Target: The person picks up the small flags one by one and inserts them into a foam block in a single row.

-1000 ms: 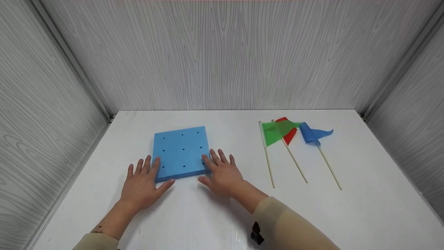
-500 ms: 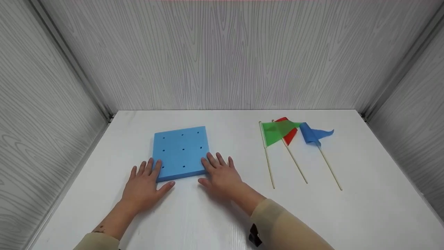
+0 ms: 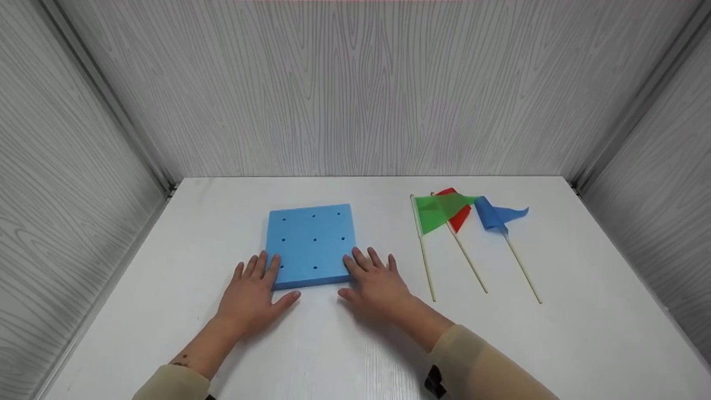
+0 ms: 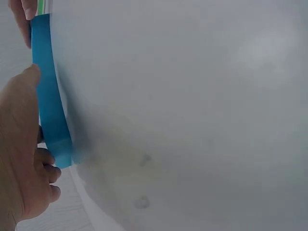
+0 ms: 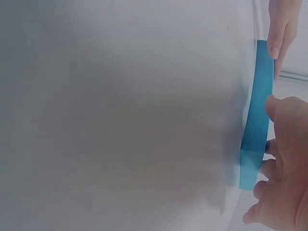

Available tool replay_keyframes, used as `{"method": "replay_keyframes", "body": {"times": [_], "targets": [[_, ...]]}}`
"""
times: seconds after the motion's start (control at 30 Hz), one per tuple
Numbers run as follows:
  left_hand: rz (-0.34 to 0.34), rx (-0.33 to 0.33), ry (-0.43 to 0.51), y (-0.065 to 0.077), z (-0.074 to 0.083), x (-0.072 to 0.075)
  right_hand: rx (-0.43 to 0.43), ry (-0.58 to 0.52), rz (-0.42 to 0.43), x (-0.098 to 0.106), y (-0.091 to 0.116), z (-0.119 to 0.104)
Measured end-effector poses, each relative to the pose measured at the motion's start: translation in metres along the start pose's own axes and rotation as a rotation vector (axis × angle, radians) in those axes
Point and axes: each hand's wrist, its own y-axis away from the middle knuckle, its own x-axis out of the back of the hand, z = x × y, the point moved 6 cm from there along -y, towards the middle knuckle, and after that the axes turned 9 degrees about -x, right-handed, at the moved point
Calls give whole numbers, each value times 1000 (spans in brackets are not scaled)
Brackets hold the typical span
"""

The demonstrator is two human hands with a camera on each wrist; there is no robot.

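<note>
A blue square board with rows of small holes lies flat on the white table, its near edge slightly slanted. My left hand rests at its near left corner, fingers straight and spread, the index finger over the corner and the thumb by the near edge. At the near right corner my right hand lies likewise, with its index fingertip on the board. Both wrist views show the blue side of the board between the hands. To the right lie a green flag, a red flag and a blue flag.
The flags' thin sticks point toward the near side, and the green cloth overlaps the red one. Grey wood-grain panels wall in the white table at the back, left and right.
Both hands have slid the board to the right, closer to the flags, and it has turned slightly, so its near edge lies straighter. The flags lie as before on the table.
</note>
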Motion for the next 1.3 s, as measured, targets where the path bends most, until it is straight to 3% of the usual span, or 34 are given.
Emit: {"method": "replay_keyframes", "body": {"times": [0.67,1.3], "targets": [[-18,-38,22,-24,53,-11,-41,7,41,9,35,50],[-36,-59,33,-44,93,-17,-87,-1,-12,15,50,90]]}}
